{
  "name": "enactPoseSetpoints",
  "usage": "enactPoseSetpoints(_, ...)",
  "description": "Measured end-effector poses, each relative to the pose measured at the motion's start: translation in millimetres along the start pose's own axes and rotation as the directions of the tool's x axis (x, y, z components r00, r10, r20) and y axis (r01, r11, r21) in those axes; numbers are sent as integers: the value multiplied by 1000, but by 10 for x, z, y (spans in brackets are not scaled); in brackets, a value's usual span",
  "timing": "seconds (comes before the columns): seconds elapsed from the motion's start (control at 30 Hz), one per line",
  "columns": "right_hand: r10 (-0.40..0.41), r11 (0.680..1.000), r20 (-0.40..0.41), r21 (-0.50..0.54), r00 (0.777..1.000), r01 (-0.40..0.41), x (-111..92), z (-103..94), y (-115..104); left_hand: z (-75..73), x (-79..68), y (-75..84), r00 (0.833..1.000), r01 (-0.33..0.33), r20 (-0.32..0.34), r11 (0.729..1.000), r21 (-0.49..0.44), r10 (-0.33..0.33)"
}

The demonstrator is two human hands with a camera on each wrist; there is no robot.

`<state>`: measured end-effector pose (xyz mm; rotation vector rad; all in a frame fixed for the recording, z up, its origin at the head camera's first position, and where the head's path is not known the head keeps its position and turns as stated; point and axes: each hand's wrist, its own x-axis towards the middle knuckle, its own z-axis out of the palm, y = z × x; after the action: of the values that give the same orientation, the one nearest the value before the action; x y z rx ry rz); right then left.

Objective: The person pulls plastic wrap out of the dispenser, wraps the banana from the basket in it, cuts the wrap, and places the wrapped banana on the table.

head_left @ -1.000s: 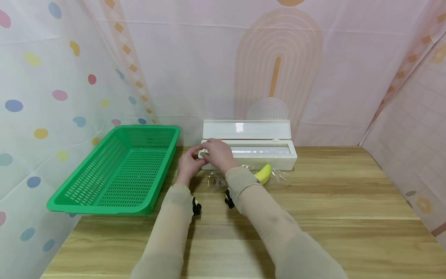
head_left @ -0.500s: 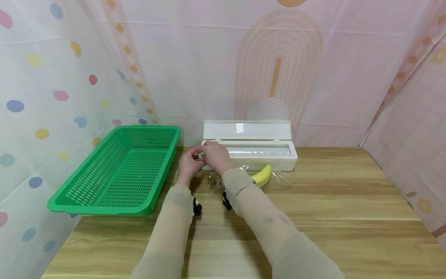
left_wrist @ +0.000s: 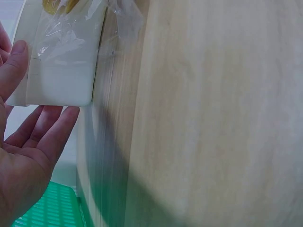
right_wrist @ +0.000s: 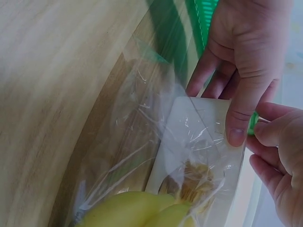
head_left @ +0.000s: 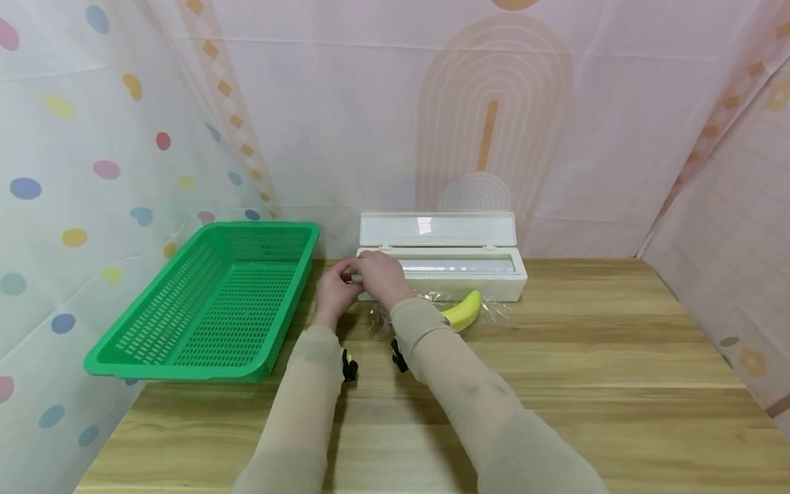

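Observation:
A white cling film dispenser box stands at the back of the table with its lid raised. My left hand grips its left end, the thumb on the front edge and the fingers around the end, as the left wrist view shows. My right hand is right beside it; in the right wrist view its thumb and finger pinch a small green slider at the box's corner. Yellow bananas lie against the box front under crinkled clear film. In the head view, the right forearm partly hides them.
A green perforated basket stands to the left of the hands. Patterned cloth hangs close behind the box and along both sides. The wooden table extends to the right and toward the front.
The right hand has shifted slightly at the box's left end, and its wrist has moved a little left, baring more of the bananas. The left hand stays in place.

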<state>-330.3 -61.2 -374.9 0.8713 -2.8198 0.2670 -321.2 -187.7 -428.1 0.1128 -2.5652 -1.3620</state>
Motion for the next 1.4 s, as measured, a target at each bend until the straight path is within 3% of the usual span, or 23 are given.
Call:
enactPoseSetpoints(0.63,25,999,24,-38,999,-24,-3,-68,52,-8,17,16,1000,1,31,1000,-19,0)
enactPoseSetpoints(1.4,56,997,49,52,997,-59,-36,-96,105,-6,12,13,999,-2,36,999,-33,4)
